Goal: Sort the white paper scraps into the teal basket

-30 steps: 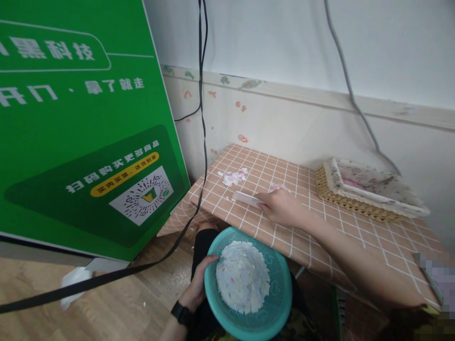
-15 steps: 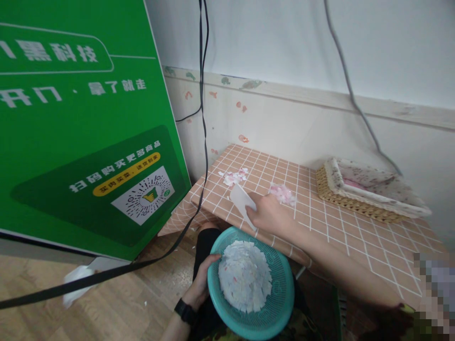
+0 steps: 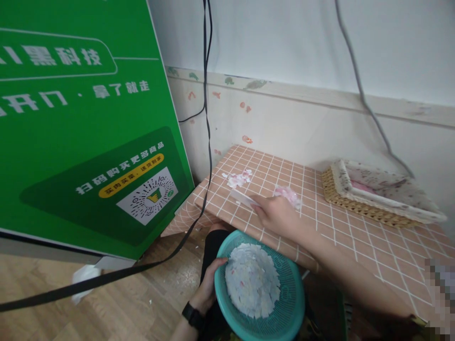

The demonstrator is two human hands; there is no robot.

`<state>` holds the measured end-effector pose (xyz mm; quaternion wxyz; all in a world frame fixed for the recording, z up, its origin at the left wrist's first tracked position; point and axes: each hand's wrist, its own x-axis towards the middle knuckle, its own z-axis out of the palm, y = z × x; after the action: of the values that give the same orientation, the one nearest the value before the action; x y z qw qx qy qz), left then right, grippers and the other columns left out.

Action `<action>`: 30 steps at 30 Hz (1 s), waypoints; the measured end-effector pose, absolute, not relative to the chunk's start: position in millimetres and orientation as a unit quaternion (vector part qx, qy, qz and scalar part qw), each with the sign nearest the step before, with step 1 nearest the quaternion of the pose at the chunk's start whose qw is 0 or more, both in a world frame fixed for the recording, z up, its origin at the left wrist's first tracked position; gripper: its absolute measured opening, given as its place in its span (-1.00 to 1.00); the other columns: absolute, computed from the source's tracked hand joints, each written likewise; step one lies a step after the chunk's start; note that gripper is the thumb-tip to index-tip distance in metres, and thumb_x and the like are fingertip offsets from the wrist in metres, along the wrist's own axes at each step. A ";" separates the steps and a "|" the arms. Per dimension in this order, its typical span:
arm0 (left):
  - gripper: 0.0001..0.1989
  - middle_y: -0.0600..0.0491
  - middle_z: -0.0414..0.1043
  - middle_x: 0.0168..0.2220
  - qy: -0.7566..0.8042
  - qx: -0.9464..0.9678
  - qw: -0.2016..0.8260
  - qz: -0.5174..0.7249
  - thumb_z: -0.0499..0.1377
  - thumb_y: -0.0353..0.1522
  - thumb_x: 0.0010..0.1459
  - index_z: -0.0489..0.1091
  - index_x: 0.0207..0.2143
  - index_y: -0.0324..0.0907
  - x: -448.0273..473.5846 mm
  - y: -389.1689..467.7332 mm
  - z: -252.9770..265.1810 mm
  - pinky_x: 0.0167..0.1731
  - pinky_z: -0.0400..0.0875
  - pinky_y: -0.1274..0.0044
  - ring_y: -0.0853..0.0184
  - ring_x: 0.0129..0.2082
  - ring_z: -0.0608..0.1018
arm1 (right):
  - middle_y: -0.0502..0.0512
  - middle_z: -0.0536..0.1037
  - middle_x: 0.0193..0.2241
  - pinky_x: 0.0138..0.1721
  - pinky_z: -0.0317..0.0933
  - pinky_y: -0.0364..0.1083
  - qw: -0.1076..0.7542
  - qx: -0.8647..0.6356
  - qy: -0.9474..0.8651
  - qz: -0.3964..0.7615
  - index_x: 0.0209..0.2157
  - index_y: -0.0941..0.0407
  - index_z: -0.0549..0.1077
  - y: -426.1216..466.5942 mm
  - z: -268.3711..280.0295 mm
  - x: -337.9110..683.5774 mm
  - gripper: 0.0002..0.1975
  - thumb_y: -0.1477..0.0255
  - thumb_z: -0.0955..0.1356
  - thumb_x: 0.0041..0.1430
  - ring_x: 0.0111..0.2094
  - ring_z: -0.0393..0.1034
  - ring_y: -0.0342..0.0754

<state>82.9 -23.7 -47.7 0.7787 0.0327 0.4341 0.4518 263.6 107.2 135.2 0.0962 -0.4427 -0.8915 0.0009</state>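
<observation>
My left hand (image 3: pixel 210 283) is closed on the left rim of a teal plastic colander (image 3: pixel 292 289) at my lap. A mound of small white paper scraps (image 3: pixel 252 282) fills much of the colander. My right hand (image 3: pixel 279 215) grips a thin white scraper (image 3: pixel 242 197), seen nearly edge-on just above the near left part of the table. Beyond the scraper lies a small pile of white and pink scraps (image 3: pixel 239 178). Another pink and white pile (image 3: pixel 287 196) sits just behind my right hand, partly hidden by it.
A wicker basket (image 3: pixel 377 210) with a flowered lining stands at the right on the checked tablecloth (image 3: pixel 334 237). A big green panel (image 3: pixel 81 113) rises at the left. Black cables (image 3: pixel 206 109) hang before the table's left corner, and a grey cable (image 3: pixel 362 97) runs down the wall.
The scraper has tilted from showing its broad face to nearly edge-on, with my right hand turning along. My left hand keeps its hold on the colander. The whole view has shifted slightly.
</observation>
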 end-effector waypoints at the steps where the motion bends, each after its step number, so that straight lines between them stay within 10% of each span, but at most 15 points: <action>1: -0.78 -0.04 0.58 -0.47 0.440 0.026 0.773 0.456 0.23 -0.29 -0.03 0.51 -0.42 -0.30 82.5 -23.6 -45.7 -0.21 0.35 0.39 0.21 -0.43 0.55 | 0.13 0.52 -0.55 -0.53 -0.07 -0.12 0.081 -0.454 -0.887 -0.028 -0.09 0.17 0.43 111.5 132.5 270.3 -0.69 0.44 0.17 0.22 -0.58 0.32 -0.09; 30: -0.84 -0.04 0.59 -0.47 0.501 -0.045 0.680 0.533 0.26 -0.35 -0.08 0.49 -0.41 -0.27 32.2 -12.6 -6.1 -0.21 0.44 0.30 0.08 -0.31 0.60 | 0.11 0.59 -0.26 -0.33 0.12 -0.16 0.147 -0.448 -0.880 0.063 -0.06 0.03 0.49 232.7 149.7 272.3 -0.69 0.46 0.24 0.20 -0.31 0.43 -0.08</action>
<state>32.2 -12.6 -6.1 0.6800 -0.0448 0.5011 0.5334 272.3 232.7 149.7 0.1465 -0.4479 -0.8797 0.0633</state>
